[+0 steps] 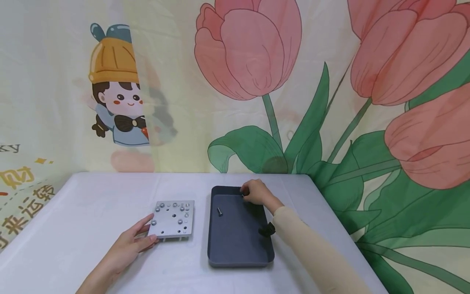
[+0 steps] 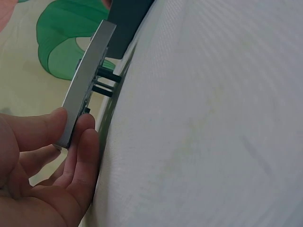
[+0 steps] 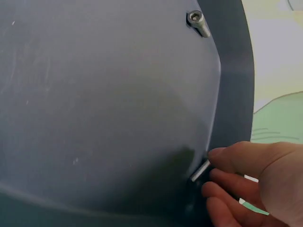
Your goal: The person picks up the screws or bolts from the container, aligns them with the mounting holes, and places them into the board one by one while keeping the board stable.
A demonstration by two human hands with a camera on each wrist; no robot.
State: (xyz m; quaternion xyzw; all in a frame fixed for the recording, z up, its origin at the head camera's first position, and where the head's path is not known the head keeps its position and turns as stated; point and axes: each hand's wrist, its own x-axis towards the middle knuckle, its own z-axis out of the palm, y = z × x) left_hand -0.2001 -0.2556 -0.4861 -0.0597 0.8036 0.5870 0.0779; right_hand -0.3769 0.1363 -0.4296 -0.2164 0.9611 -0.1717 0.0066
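My left hand [image 1: 126, 249] grips a square silver metal plate [image 1: 170, 228] by its near left corner, thumb on one face and fingers on the other. Several socket-head screws sit in the plate's holes. In the left wrist view, the plate [image 2: 87, 78] appears edge-on, and dark screw shanks [image 2: 109, 74] stick out of its underside. At the far right corner of the dark grey tray [image 1: 235, 245], my right hand [image 1: 258, 192] pinches a small screw [image 3: 200, 171] between thumb and fingers. A second socket-head screw [image 1: 219, 211] lies on the tray floor.
A white cloth covers the table [image 1: 92, 212]. The tray stands to the right of the plate, with raised walls all round. Behind the table hangs a backdrop printed with tulips [image 1: 253, 49] and a cartoon figure [image 1: 125, 102].
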